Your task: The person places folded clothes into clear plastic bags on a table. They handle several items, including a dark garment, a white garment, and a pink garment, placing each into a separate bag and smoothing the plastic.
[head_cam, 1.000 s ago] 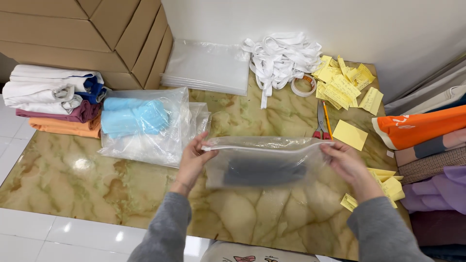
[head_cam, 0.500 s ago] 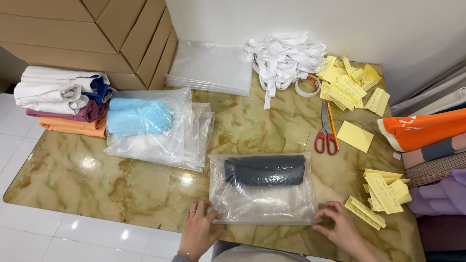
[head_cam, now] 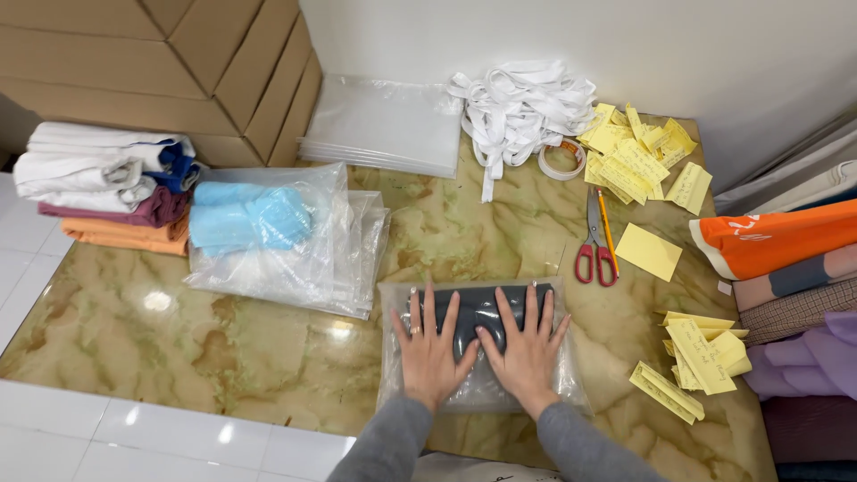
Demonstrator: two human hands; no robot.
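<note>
- The left hand (head_cam: 430,350) lies flat, palm down, fingers spread and pointing toward the far edge of the table, pressing on the clear plastic bag (head_cam: 479,344).
- The right hand (head_cam: 527,348) lies just beside it in the same pose, fingers fanned out; the two thumbs nearly meet over the middle of the bag. Neither hand pinches anything; both press flat.
- Grey sleeves run from both wrists to the near edge of the marble-patterned table (head_cam: 178,357).
- Red-handled scissors (head_cam: 595,239) and a pencil (head_cam: 608,232) lie just beyond the bag's far right corner, with a yellow note (head_cam: 649,252) beside them.
- More yellow paper slips (head_cam: 696,357) sit near the right edge, well apart from the right hand.
- To the left, a second bag holding light blue cloth (head_cam: 250,219) rests on a stack of empty bags.
- White straps (head_cam: 522,107), a tape roll (head_cam: 561,159) and flat clear bags (head_cam: 384,125) lie along the far edge.
- Folded cloths (head_cam: 103,183) are stacked at the far left corner.
- The bag sits near the middle of the near edge, lying flat, with a dark grey folded item (head_cam: 482,308) inside, toward its far end, partly under the fingers.
</note>
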